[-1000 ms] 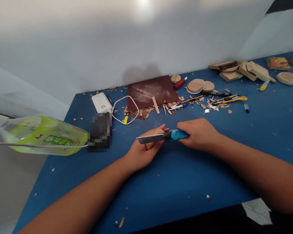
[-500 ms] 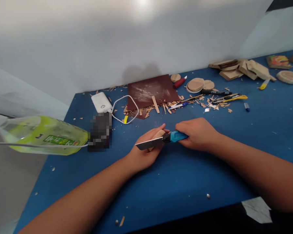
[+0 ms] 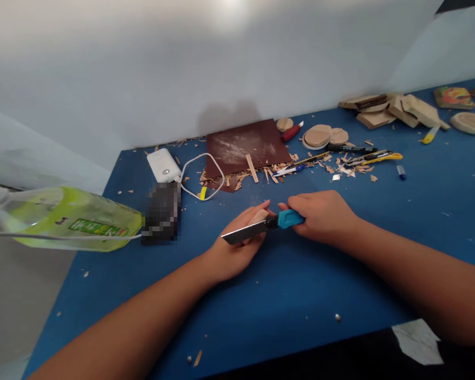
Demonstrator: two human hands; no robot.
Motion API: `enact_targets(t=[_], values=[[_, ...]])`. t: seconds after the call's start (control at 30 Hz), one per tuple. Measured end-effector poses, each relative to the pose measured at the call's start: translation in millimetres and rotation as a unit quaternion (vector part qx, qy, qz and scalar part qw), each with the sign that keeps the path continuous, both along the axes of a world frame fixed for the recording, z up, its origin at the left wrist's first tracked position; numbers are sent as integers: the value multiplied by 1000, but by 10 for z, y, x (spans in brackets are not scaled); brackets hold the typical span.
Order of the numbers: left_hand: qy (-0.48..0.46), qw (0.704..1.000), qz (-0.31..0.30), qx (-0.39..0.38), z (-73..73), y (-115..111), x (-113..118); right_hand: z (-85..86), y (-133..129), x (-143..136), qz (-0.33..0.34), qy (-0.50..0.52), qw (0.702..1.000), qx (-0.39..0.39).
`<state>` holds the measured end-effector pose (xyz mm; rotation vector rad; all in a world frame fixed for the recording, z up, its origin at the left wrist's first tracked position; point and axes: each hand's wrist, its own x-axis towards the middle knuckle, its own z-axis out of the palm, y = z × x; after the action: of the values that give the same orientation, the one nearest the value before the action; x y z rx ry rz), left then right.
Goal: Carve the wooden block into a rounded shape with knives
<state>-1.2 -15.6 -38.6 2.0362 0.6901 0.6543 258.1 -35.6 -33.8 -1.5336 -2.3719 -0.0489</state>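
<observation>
– Right hand (image 3: 320,214): fist firmly closed around the grip of a blue-handled knife (image 3: 290,218), blade laid out toward the left.

– And the left hand (image 3: 234,254)?

– Half curled, cupping a small wooden piece (image 3: 258,215) between thumb and fingers. The piece sits in the palm, partly hidden behind the blade. Whether the edge bites into the wood or only lies across it, I cannot tell.

– Which step, in your judgement?

– Paring or trimming the piece, probably; the wood shavings (image 3: 271,177) behind the hands agree with that. A further stroke would call for a steady cradle, a shallow blade angle and left fingers clear of the cutting line. Note the risk: the blade tip points toward the left wrist.

– Edges and room?

– Between the forearms, the blue surface (image 3: 293,301) is bare apart from specks, up to its near edge by dark clothing. That leaves space to draw the knife toward the right.

– Constraints elsewhere?

– Behind the hands: a brown sheet (image 3: 245,148), shavings, a yellow cutter (image 3: 380,157) to the right. To the left, a pixelated dark object (image 3: 161,214) and a bottle (image 3: 103,224), the latter reaching past the surface's left edge. Both stand apart from the hands; neither crowds the blade.
</observation>
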Motion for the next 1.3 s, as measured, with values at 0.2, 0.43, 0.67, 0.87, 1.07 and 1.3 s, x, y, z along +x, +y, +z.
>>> enact_targets(t=[0.2, 0.43, 0.67, 0.87, 1.07, 1.3], values=[[-43, 977, 15, -209, 60, -90, 23, 30, 1, 4, -44, -28, 999, 12], [-116, 909, 75, -392, 36, -45, 85, 83, 50, 51, -94, -65, 993, 0], [-148, 878, 96, -445, -27, 25, 110, 152, 61, 35, -125, -99, 987, -32], [-164, 865, 108, -461, 46, 42, 149, 220, 65, 18, -149, -114, 980, -71], [-189, 859, 124, -459, 126, 44, 121, 255, 287, 329, -306, -116, 939, -107], [-199, 892, 78, -397, 22, 69, 101, 91, 241, 201, -126, 66, 985, -98]])
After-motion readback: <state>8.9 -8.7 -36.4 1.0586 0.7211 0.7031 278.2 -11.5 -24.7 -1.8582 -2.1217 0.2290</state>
